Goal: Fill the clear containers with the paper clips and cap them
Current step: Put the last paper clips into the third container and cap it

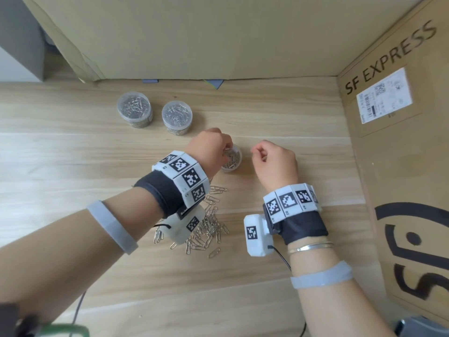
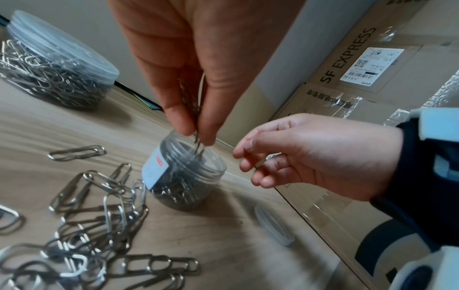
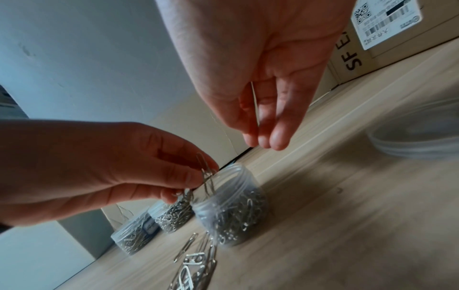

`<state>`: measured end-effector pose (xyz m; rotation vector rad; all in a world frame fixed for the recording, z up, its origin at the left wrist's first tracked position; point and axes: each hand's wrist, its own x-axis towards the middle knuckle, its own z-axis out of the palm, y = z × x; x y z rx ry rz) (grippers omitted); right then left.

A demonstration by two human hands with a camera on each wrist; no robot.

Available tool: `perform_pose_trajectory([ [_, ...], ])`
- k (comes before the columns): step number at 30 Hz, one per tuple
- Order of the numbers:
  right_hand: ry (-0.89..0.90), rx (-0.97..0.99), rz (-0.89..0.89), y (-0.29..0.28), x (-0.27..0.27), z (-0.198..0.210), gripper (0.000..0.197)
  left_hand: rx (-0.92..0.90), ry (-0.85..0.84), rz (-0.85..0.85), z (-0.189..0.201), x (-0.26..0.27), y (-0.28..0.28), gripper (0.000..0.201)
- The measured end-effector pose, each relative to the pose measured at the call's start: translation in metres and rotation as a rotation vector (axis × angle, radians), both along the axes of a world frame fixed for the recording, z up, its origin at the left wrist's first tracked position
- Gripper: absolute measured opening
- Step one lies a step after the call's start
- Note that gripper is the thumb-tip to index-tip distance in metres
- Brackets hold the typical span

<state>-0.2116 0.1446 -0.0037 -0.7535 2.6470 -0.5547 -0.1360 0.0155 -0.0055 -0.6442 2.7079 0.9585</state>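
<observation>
left hand (image 2: 188, 64) pinching paper clips (image 2: 192, 117) over open container (image 2: 183, 176), right hand (image 2: 310, 155) loosely curled, empty, "sf express" box (image 1: 398, 147)

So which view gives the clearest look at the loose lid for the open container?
The left wrist view: the loose lid lies whole and unobstructed on the table, to the right of the open container. The right wrist view catches only a blurred part of it at the frame edge. The head view does not show it.

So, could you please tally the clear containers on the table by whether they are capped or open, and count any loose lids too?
Capped containers: 2
Open containers: 1
Loose lids: 1
Total: 4
</observation>
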Motion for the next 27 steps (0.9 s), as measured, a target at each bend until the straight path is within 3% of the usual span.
perform_pose_trajectory([
  [14,-0.020,0.110,0.020,0.012,0.008,-0.005,0.022,0.073,0.140,0.079,0.004,0.006,0.000,0.027],
  [19,-0.098,0.111,0.080,0.014,0.015,-0.013,0.021,0.070,0.223,0.263,0.007,0.014,-0.013,0.023],
  [22,-0.156,0.121,0.164,0.011,0.026,-0.020,0.025,-0.001,0.112,0.269,-0.001,0.025,-0.029,0.030],
  [25,-0.173,0.086,0.186,0.006,0.036,-0.027,0.025,-0.003,-0.116,0.132,-0.018,0.037,-0.030,0.037],
  [27,-0.178,0.069,0.190,0.004,0.042,-0.029,0.025,-0.026,-0.150,0.051,-0.030,0.045,-0.025,0.041],
])
